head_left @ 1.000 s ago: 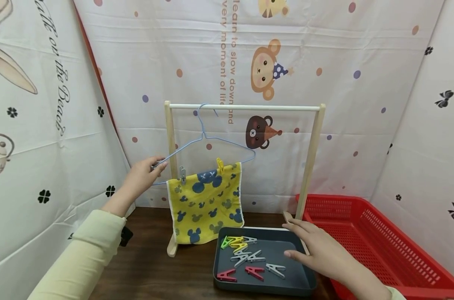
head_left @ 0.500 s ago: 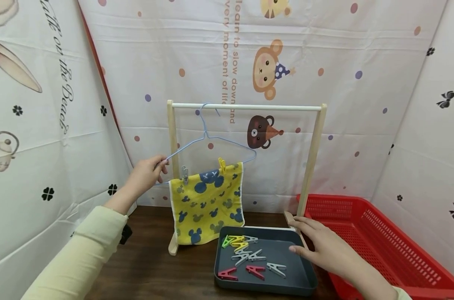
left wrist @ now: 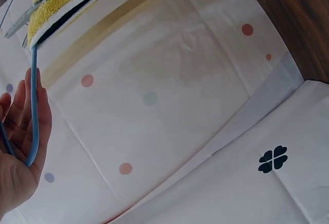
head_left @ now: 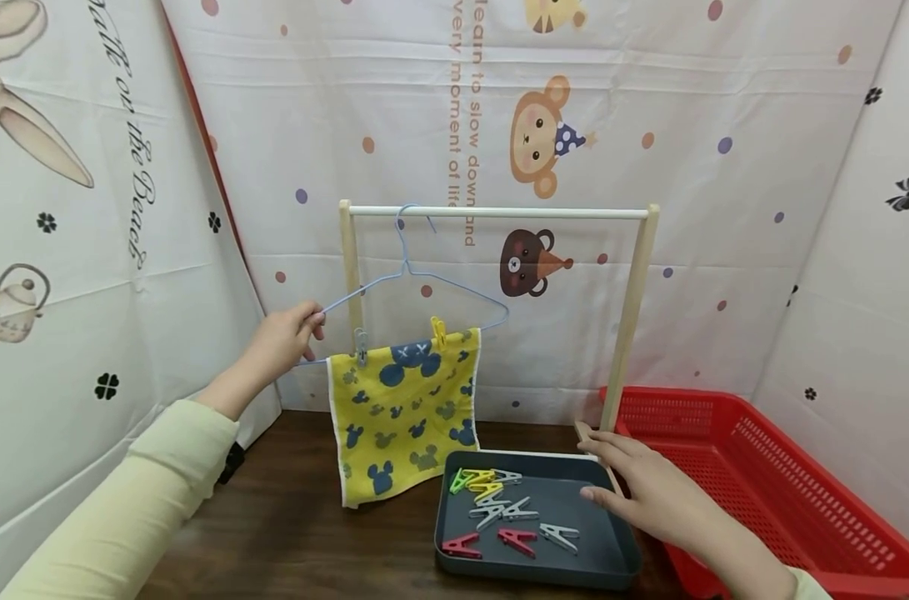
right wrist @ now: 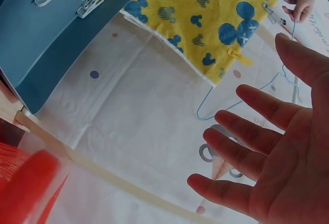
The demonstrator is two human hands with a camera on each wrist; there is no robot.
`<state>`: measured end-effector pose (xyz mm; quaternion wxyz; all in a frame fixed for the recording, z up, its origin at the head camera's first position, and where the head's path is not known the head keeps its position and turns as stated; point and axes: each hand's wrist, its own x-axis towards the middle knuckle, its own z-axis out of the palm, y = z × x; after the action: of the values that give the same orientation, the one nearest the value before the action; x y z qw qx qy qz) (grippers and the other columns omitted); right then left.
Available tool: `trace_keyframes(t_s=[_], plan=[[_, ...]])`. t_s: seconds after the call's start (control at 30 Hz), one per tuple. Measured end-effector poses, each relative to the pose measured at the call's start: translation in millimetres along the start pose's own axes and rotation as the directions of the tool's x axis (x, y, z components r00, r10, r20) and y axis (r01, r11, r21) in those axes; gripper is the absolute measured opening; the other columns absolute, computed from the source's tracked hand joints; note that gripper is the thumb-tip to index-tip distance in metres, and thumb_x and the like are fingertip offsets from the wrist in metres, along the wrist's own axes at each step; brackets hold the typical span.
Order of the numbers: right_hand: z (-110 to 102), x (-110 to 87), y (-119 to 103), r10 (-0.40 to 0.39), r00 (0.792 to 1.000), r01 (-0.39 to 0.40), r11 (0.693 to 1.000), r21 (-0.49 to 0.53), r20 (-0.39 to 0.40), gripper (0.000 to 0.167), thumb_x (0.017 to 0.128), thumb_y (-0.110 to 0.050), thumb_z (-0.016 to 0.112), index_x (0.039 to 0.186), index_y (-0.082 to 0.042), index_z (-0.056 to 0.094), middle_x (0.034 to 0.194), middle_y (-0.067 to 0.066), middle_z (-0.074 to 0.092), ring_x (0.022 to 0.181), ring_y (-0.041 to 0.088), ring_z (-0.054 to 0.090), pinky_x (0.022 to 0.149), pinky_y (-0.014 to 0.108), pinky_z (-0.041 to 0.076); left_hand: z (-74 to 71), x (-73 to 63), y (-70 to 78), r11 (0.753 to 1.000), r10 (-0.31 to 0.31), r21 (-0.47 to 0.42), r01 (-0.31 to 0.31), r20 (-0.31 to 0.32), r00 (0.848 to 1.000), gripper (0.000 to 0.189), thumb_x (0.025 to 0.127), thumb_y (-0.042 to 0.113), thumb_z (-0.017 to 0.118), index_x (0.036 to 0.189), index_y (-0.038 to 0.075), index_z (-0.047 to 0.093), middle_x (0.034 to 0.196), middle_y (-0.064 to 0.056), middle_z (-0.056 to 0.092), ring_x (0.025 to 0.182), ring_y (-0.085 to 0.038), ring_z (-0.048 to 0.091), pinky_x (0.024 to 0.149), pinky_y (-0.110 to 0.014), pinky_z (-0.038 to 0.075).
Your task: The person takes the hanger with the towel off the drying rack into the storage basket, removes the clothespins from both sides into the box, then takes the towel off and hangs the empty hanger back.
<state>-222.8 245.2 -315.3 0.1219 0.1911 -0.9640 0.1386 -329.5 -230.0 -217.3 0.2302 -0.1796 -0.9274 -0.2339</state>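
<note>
A blue wire hanger [head_left: 417, 279] hangs by its hook from the white rod of a small wooden rack [head_left: 628, 317]. A yellow towel [head_left: 405, 412] with blue mouse prints is fixed to the hanger's lower wire by a grey clip [head_left: 360, 345] and a yellow clip [head_left: 439, 331]. My left hand [head_left: 285, 337] grips the hanger's left end; the left wrist view shows the blue wire [left wrist: 34, 111] lying in that hand [left wrist: 20, 152]. My right hand [head_left: 641, 487] lies open and flat over the right rim of a dark tray [head_left: 611, 567], holding nothing, fingers spread in the right wrist view [right wrist: 272, 152].
Several clothespins [head_left: 499, 512] in grey, yellow, green and red lie in the tray. A red plastic basket [head_left: 731, 467] stands at the right against the rack's foot. Printed cloth walls close in the dark wooden table [head_left: 289, 533] on three sides.
The hanger's left end and the towel have swung a little to the left, the towel now hanging in front of the rack's left post. The right hand has barely moved.
</note>
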Motion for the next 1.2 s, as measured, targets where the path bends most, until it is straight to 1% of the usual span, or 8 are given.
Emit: trace_keyframes(t_s=[0.27,0.43,0.53,0.63,0.73,0.9,0.97,1.2], plan=[[-1.1,0.4,0.5,-0.001,1.0,0.001,1.0,-0.018,0.0,0.071,0.082,-0.05,0.08,0.139,-0.012,0.063,0.141,0.021,0.062,0.125,0.045,0.062,0.087,0.063,0.058,-4.6,1.2,1.6,1.0,0.005,-0.018,-0.006,-0.03,1.0,0.026,0.111,0.016,0.041,0.104,-0.001,0.059,0.095,-0.021,0.069,0.062,-0.022,0.071,0.057,-0.031,0.049],[-1.6,-0.2,1.7,-0.016,1.0,0.016,1.0,-0.019,0.003,0.074,0.082,-0.051,0.08,0.142,-0.012,0.061,0.139,0.02,0.063,0.124,0.043,0.062,0.087,0.061,0.058,-9.8,3.2,7.3,1.0,0.023,-0.009,-0.024,-0.054,0.998,0.026,0.111,0.017,0.041,0.102,0.0,0.059,0.094,-0.021,0.069,0.062,-0.023,0.071,0.058,-0.032,0.05],[-3.5,0.4,3.0,-0.03,0.999,0.03,0.999,-0.032,-0.01,0.076,0.082,-0.051,0.08,0.145,-0.013,0.058,0.138,0.019,0.064,0.124,0.042,0.062,0.088,0.06,0.058,-13.0,4.7,11.1,1.0,0.029,0.003,-0.029,-0.071,0.997,0.025,0.111,0.016,0.042,0.101,0.0,0.058,0.093,-0.021,0.069,0.061,-0.024,0.071,0.057,-0.032,0.05],[-6.4,1.6,3.5,-0.04,0.999,0.039,0.999,-0.037,-0.015,0.076,0.083,-0.051,0.079,0.145,-0.013,0.058,0.138,0.019,0.064,0.124,0.041,0.062,0.088,0.059,0.059,-16.0,5.9,14.8,0.999,0.031,0.015,-0.03,-0.086,0.996,0.025,0.111,0.017,0.042,0.101,0.0,0.058,0.093,-0.021,0.069,0.06,-0.024,0.071,0.056,-0.032,0.051],[-8.6,3.4,3.4,-0.046,0.999,0.045,0.998,-0.038,-0.018,0.072,0.084,-0.05,0.079,0.142,-0.011,0.06,0.138,0.019,0.064,0.125,0.042,0.061,0.088,0.059,0.059,-19.0,6.7,18.3,0.999,0.033,0.026,-0.03,-0.094,0.995,0.026,0.111,0.018,0.042,0.102,0.0,0.058,0.094,-0.021,0.07,0.06,-0.025,0.072,0.057,-0.035,0.053],[-9.7,4.8,3.6,-0.026,0.999,0.025,0.998,-0.049,-0.02,0.07,0.083,-0.049,0.079,0.138,-0.01,0.063,0.138,0.02,0.063,0.125,0.043,0.061,0.087,0.059,0.059,-24.9,6.0,25.7,0.999,0.038,0.037,-0.035,-0.088,0.995,0.026,0.111,0.02,0.042,0.104,0.001,0.059,0.094,-0.02,0.069,0.062,-0.024,0.072,0.062,-0.041,0.056],[-10.7,4.9,3.5,-0.017,1.0,0.016,0.998,-0.053,-0.02,0.069,0.083,-0.049,0.08,0.138,-0.01,0.063,0.138,0.02,0.064,0.125,0.043,0.061,0.087,0.06,0.059,-27.0,5.5,28.9,0.998,0.046,0.04,-0.043,-0.086,0.995,0.026,0.111,0.02,0.042,0.105,0.001,0.059,0.094,-0.019,0.069,0.062,-0.024,0.072,0.062,-0.039,0.056],[-17.4,5.4,1.8,0.002,0.999,-0.004,0.998,-0.061,-0.035,0.069,0.081,-0.047,0.082,0.137,-0.013,0.063,0.137,0.02,0.064,0.125,0.045,0.061,0.087,0.061,0.059,-31.0,5.0,34.7,0.997,0.064,0.042,-0.06,-0.082,0.995,0.025,0.111,0.019,0.041,0.105,0.002,0.059,0.094,-0.018,0.069,0.064,-0.026,0.073,0.058,-0.03,0.047]])
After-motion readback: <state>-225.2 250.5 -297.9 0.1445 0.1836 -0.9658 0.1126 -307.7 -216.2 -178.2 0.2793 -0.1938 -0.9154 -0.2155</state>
